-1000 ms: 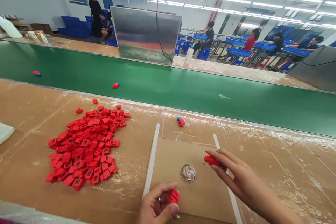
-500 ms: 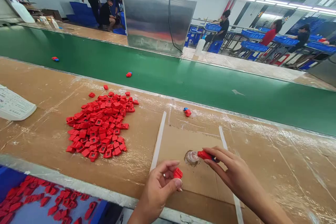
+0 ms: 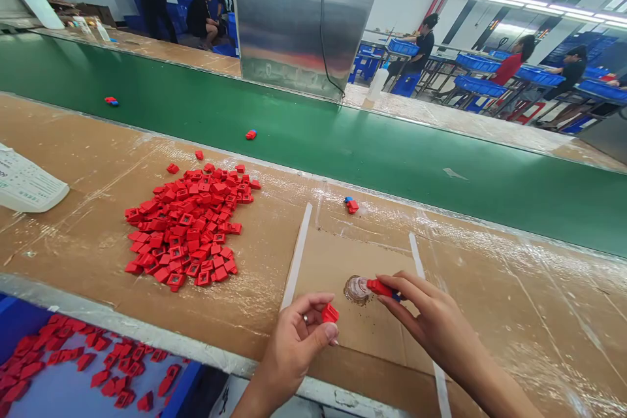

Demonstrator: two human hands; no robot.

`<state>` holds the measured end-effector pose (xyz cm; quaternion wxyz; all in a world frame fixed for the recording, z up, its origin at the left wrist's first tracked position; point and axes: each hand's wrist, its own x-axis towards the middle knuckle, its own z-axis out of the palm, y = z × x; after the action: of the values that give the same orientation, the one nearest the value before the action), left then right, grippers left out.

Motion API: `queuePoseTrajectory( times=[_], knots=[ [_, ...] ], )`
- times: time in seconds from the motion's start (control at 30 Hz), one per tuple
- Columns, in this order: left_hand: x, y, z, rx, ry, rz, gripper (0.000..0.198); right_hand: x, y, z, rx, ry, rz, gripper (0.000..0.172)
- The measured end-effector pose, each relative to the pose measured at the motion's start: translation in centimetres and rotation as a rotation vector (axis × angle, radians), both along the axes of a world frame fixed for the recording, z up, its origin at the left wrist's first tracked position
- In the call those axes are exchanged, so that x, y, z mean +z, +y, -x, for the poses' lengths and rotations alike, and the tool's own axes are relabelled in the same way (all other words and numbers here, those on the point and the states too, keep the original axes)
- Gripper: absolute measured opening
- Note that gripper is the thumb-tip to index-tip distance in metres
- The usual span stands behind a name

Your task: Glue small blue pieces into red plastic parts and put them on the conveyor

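My left hand pinches a small red plastic piece between thumb and forefinger, low on the cardboard sheet. My right hand grips another red piece with a bit of blue at its end, and holds its tip against a small shiny blob on the cardboard. A big heap of red square pieces lies to the left on the taped brown table.
A green conveyor belt runs behind the table with two red-and-blue parts on it; another part lies near the belt's edge. A blue bin of red pieces sits bottom left. A paper sheet lies far left. People work at benches behind.
The view tipped downward, bringing the blue bin into sight. My right hand brought its red piece left onto the shiny blob; my left hand kept its pinch.
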<state>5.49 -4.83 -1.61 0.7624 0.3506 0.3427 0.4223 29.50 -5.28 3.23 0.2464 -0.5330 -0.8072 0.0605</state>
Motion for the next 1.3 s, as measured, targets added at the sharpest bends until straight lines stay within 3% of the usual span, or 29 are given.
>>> queuePoseTrajectory(
  times=[0.37, 0.67, 0.8, 1.03, 1.3],
  knots=[
    [-0.7, -0.1, 0.1, 0.003, -0.030, -0.007, 0.036, 0.5, -0.1, 0.3, 0.024, -0.043, -0.004, 0.027],
    [-0.6, -0.1, 0.6, -0.054, -0.018, -0.040, 0.031, 1.0, 0.1, 0.1, -0.029, 0.002, 0.019, 0.021],
    [-0.6, -0.2, 0.6, -0.080, -0.033, -0.017, 0.037, 1.4, -0.1, 0.0, -0.072, 0.045, 0.032, 0.020],
    [-0.1, -0.2, 0.6, -0.102, -0.036, 0.005, 0.030, 2.7, -2.1, 2.8, -0.086, 0.246, 0.052, 0.016],
    [0.5, 0.1, 0.7, -0.134, -0.016, -0.009, 0.030, 0.1, -4.0, 5.9, -0.057, 0.480, 0.177, 0.021]
  ],
)
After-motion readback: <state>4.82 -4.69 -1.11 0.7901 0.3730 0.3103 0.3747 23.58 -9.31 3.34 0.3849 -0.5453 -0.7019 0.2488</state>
